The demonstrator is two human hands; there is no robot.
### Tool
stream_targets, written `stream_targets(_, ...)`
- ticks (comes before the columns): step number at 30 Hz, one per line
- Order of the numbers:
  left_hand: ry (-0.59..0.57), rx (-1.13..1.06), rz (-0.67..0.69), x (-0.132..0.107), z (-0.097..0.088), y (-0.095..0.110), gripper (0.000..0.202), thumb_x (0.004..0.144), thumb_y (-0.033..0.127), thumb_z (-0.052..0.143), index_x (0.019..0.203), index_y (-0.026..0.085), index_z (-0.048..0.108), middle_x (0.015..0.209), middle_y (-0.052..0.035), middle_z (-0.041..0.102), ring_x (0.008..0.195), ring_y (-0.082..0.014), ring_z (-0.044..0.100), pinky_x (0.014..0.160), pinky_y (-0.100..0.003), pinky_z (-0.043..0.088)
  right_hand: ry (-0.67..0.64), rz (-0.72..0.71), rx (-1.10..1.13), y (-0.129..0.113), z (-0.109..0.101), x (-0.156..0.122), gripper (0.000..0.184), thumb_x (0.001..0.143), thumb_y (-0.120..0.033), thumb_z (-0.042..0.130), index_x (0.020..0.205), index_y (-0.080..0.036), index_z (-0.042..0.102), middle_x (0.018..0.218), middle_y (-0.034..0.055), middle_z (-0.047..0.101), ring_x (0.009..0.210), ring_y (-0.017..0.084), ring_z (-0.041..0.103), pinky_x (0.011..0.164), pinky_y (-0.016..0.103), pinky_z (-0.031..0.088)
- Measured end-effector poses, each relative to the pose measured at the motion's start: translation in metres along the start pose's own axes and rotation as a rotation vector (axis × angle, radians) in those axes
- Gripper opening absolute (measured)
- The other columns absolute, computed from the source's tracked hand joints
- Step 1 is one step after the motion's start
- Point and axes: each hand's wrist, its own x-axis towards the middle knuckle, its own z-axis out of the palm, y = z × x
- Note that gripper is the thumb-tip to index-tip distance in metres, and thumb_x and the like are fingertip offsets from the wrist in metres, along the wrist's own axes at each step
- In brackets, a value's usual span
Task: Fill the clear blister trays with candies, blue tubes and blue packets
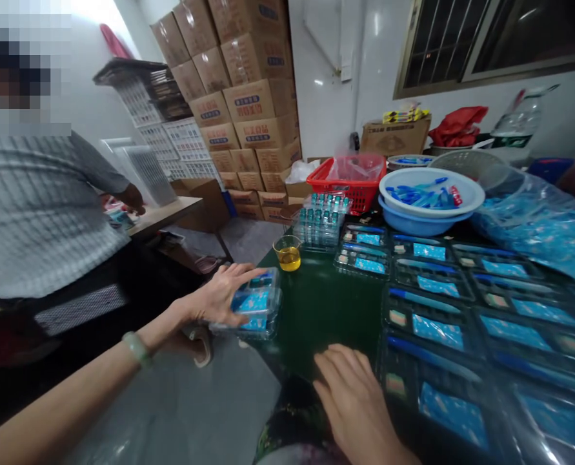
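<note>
Your left hand [217, 297], jade bangle [137, 349] on its wrist, grips a stack of clear plastic blister trays [257, 303] over the edge of the green desk [326, 303]. Your right hand [350, 400] lies open, its fingers [335, 361] just beside rows of filled trays [432, 329] at 3 o'clock. A glass of yellow liquid [290, 255] stands at 12 o'clock.

Left hand [214, 297] and right hand [350, 400] bare, no gloves. Left forearm [64, 400] bare too, pale green jade bangle [137, 349] at the wrist, smooth, rounded band. Dark floral-print fabric [292, 413] at bottom edge, black with small coloured flowers; sleeve or lap garment, can't tell which.
</note>
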Motion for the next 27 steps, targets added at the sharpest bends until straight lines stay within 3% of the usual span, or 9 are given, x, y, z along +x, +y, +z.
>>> stream_targets(3,-0.087,-0.016,-0.049,-0.023,0.028,-0.008,0.097,0.052,0.050,0.066,0.135,0.029,0.019,0.129,-0.0117,0.036,0.112,-0.0353,0.035,0.090,-0.050,0.025,-0.056,0.010,0.033,-0.005,0.005,0.007,0.024,0.081,-0.012,0.043,0.103,-0.019,0.052,0.097,0.0065,0.055,0.096,0.025,0.045,0.081,0.042,0.033)
stream_targets(7,-0.092,-0.001,-0.072,-0.019,0.056,-0.007,0.102,0.050,0.054,0.065,0.136,0.029,0.016,0.137,-0.0141,0.027,0.119,-0.0391,0.025,0.092,-0.054,0.018,-0.128,0.045,0.045,-0.006,0.009,0.012,0.022,0.077,-0.011,0.048,0.096,-0.021,0.054,0.090,0.0045,0.055,0.086,0.023,0.046,0.074,0.038,0.036)
stream_targets(13,-0.044,-0.009,-0.049,0.003,0.061,-0.006,0.099,0.050,0.051,0.065,0.135,0.030,0.020,0.133,-0.0118,0.032,0.115,-0.0361,0.032,0.092,-0.051,0.019,-0.191,0.125,0.055,-0.006,0.008,0.007,0.015,0.077,-0.014,0.050,0.088,-0.022,0.056,0.082,0.0025,0.056,0.079,0.021,0.049,0.071,0.035,0.036)
stream_targets(17,-0.012,-0.025,-0.045,0.004,0.061,-0.006,0.098,0.048,0.048,0.066,0.134,0.031,0.022,0.130,-0.0102,0.034,0.113,-0.0344,0.033,0.093,-0.049,0.019,-0.141,0.271,0.235,-0.002,0.011,0.031,0.019,0.082,-0.016,0.043,0.093,-0.023,0.057,0.083,0.0024,0.059,0.078,0.018,0.054,0.071,0.031,0.039)
stream_targets(21,0.007,-0.046,-0.037,0.002,0.061,-0.005,0.095,0.050,0.053,0.065,0.133,0.029,0.024,0.130,-0.0107,0.035,0.112,-0.0329,0.034,0.092,-0.047,0.021,-0.169,0.583,0.531,0.013,0.045,0.089,0.017,0.079,-0.017,0.046,0.092,-0.018,0.057,0.074,0.0034,0.061,0.064,0.015,0.058,0.056,0.023,0.043)
stream_targets(24,0.016,-0.046,-0.020,0.002,0.061,-0.006,0.094,0.051,0.054,0.064,0.133,0.028,0.024,0.130,-0.0119,0.035,0.112,-0.0322,0.034,0.092,-0.046,0.022,-0.196,0.662,0.572,0.022,0.077,0.122,0.013,0.073,-0.014,0.052,0.085,-0.015,0.058,0.063,0.0021,0.059,0.053,0.013,0.057,0.045,0.019,0.042)
stream_targets(27,0.028,-0.050,-0.002,0.001,0.061,-0.007,0.093,0.052,0.053,0.064,0.132,0.026,0.026,0.130,-0.0125,0.035,0.112,-0.0318,0.035,0.092,-0.045,0.022,-0.216,0.727,0.618,0.025,0.099,0.132,0.006,0.069,-0.011,0.052,0.072,-0.014,0.057,0.055,0.0011,0.056,0.045,0.011,0.055,0.038,0.016,0.040)
